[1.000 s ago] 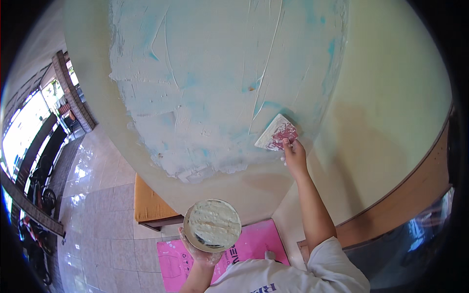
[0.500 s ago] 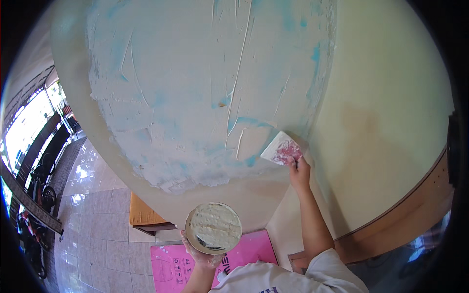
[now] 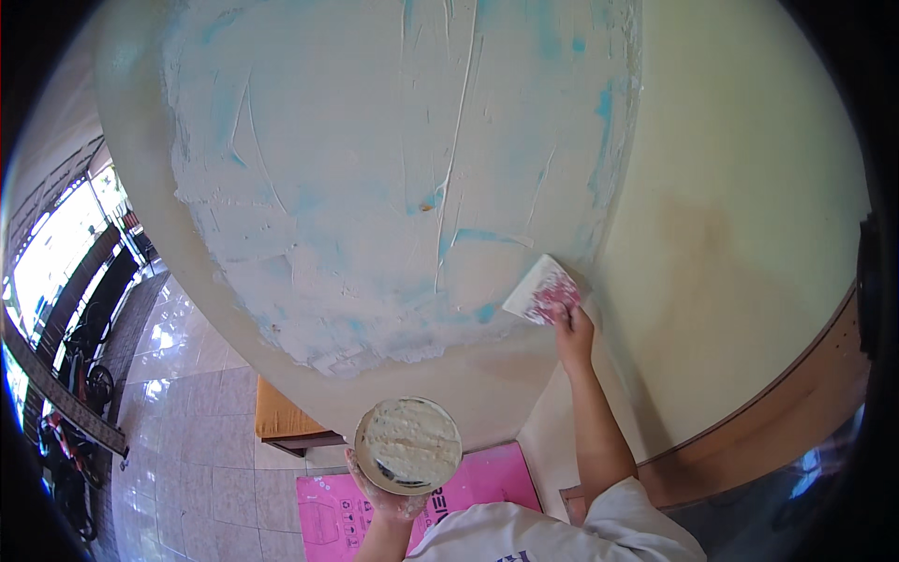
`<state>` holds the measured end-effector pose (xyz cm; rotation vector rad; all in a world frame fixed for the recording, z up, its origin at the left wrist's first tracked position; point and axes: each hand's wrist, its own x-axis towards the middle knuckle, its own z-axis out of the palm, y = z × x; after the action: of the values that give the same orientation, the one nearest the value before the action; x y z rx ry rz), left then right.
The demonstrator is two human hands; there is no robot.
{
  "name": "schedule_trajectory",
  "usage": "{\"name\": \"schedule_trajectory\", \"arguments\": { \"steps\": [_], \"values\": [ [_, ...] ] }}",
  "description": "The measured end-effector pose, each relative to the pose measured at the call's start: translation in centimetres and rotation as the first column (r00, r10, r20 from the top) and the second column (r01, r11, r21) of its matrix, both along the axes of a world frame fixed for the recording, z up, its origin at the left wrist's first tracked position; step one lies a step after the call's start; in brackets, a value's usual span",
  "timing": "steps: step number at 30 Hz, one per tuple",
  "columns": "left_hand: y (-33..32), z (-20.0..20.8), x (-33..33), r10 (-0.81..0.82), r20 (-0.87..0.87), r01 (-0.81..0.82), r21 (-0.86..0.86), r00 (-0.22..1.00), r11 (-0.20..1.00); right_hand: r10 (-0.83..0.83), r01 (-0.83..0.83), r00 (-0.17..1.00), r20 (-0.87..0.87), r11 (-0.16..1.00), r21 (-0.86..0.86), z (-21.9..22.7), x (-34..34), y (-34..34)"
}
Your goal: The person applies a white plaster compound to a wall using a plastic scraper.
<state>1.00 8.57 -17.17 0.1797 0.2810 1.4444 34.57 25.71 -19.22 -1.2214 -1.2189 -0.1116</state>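
My right hand [image 3: 574, 330] grips a wide putty scraper [image 3: 545, 291], its pinkish-red body smeared with white putty. The scraper is at the lower right of the coated wall [image 3: 365, 178], near the corner; whether its edge touches the wall I cannot tell. White putty covers the wall in uneven strokes, with light blue showing through and several raised ridges. Low in front of me, my left hand [image 3: 389, 495] supports a round bowl [image 3: 359, 440] from beneath and at its left side. Thick off-white putty [image 3: 412, 438] fills most of the bowl. Putty also whitens the left fingers.
A plain cream wall [image 3: 740, 187] meets the coated one at the right, above a brown wooden panel [image 3: 749, 421]. Below are a pink cardboard sheet [image 3: 328, 515] on the tiled floor [image 3: 206, 450] and an orange-topped bench [image 3: 283, 410]. Motorbikes [image 3: 70, 450] stand far left.
The raised putty ridge left of the scraper is gone, leaving that patch flatter. My right hand and the scraper sit slightly lower. The bowl stays in my left hand, and the view has shifted a little.
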Motion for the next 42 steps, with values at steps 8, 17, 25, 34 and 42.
{"name": "schedule_trajectory", "arguments": {
  "steps": [8,17,25,34,42],
  "values": [
    [0.1,0.2,-0.7,-0.064,-0.032,0.064,-0.005,0.997,0.998,0.394,-0.493,0.581,-0.712,0.866,0.077,7.0,-3.6,-1.9],
    [0.5,0.0,-2.1,-0.111,-0.243,0.131,0.07,0.964,0.989,0.17,-0.536,0.356,-0.919,0.843,-0.052,-4.9,-7.4,-1.8],
    [1.2,-0.7,-2.7,-0.149,-0.046,0.148,-0.04,0.988,0.988,0.409,-0.447,0.315,-0.856,0.86,0.246,2.1,-2.1,-1.7],
    [1.4,-0.6,-2.3,-0.135,0.057,0.139,-0.082,0.989,0.987,0.111,-0.41,0.354,-0.929,0.911,-0.047,-10.0,-7.2,-0.2],
    [1.8,-4.3,-3.6,-0.12,-0.237,0.134,0.045,0.964,0.99,0.296,-0.447,0.499,-0.815,0.893,0.051,-0.6,-2.2,-3.1]
  ]
}}
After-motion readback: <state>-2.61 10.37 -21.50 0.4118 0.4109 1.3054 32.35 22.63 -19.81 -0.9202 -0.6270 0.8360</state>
